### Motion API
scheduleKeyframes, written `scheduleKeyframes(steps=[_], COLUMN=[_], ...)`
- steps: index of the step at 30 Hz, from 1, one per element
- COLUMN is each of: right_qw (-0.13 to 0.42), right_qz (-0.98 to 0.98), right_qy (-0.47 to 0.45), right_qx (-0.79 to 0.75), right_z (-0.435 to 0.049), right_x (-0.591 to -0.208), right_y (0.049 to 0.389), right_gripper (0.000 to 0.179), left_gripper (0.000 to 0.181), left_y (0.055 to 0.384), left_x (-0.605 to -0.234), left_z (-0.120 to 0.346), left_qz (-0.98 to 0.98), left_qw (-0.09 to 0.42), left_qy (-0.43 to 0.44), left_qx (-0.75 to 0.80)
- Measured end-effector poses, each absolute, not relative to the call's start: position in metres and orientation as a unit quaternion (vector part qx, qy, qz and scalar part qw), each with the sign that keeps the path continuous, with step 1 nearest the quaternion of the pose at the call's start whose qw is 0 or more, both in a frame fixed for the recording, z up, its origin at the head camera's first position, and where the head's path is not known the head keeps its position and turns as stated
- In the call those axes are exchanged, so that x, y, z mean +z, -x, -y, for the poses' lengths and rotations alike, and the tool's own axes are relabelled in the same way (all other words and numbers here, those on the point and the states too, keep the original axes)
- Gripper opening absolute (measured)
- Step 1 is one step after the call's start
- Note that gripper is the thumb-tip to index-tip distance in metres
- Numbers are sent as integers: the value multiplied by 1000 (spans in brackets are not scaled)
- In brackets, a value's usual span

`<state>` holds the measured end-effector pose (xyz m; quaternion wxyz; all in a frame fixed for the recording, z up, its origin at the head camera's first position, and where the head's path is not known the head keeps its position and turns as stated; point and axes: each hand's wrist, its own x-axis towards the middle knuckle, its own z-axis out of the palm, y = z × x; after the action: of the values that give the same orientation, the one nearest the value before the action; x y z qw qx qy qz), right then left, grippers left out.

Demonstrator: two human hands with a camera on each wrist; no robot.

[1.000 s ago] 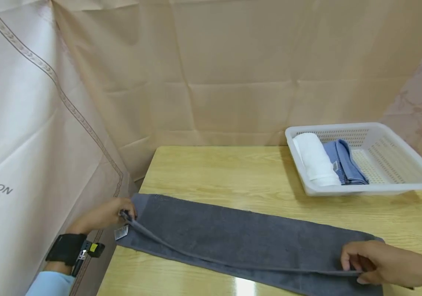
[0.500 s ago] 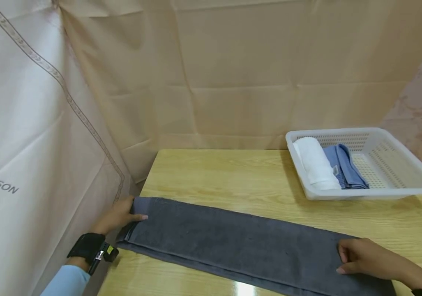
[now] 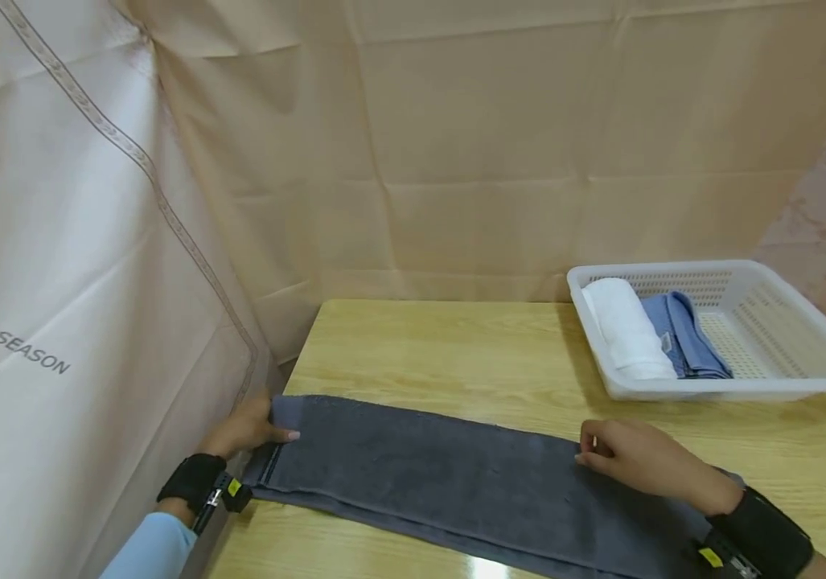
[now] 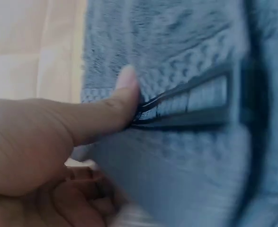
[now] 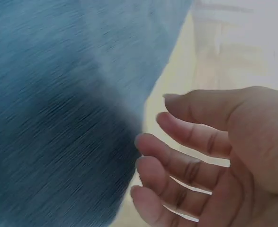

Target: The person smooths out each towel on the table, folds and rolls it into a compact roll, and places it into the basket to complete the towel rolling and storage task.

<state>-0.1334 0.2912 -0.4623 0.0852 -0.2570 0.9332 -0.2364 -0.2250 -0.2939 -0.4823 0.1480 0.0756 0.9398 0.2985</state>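
Observation:
A dark grey towel [image 3: 427, 474] lies folded into a long strip across the wooden table. My left hand [image 3: 248, 430] grips its left end, thumb on top. In the left wrist view, that thumb presses beside the towel's dark-edged woven band [image 4: 191, 101], and the fingers are curled below the cloth. My right hand [image 3: 644, 458] is over the far edge of the strip, right of its middle. The right wrist view has the right hand's fingers [image 5: 160, 153] loosely bent beside the towel's edge, with nothing between them and the thumb.
A white plastic basket [image 3: 731, 394] stands at the back right of the table [image 3: 441, 346]. Inside are a rolled white towel [image 3: 630, 330] and a folded blue cloth [image 3: 695, 342]. Cloth sheets [image 3: 470, 161] hang behind the table and on the left.
The towel's near flap has been laid over, covering the white label. My left hand has shifted its grip on the left end. My right hand let go and moved left to the far edge.

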Motion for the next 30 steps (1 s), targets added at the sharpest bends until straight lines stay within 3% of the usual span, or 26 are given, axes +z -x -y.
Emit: scheduleKeyframes(steps=[8,12,18,21,23,24,28,30], right_qw=[56,75,212,236,230,226,220,229], right_qz=[-925,-905,-811,-774,-764,-761,-746,-733], right_qy=[267,258,163,147,150,148,121,104], right_qx=[-265,-331,-521,-569,-584,-590,-617,-632], right_z=[-237,-210,-174,-168,-170,-173,-191,-199], right_x=[-440,-435,-426,-429,-434,-435,-430,-421], right_y=[151,152,147,145,143,142,137,133], right_gripper=[8,18,53,56,49,46,39,39], left_gripper=[29,25,21,28,36,39,58,66], left_y=[227,226,205,195,195,198,225,240], left_x=[-467,-440,-415,-415,-417,-419,-437,-449], left_z=[271,223,116,78,68,66,74,78], left_qz=[-940,-918,-788,-715,-689,-688,-763,-797], left_qw=[140,154,245,317,335,327,214,192], left_qy=[-102,-139,-262,-337,-373,-384,-401,-399], left_qx=[293,339,501,525,523,523,460,410])
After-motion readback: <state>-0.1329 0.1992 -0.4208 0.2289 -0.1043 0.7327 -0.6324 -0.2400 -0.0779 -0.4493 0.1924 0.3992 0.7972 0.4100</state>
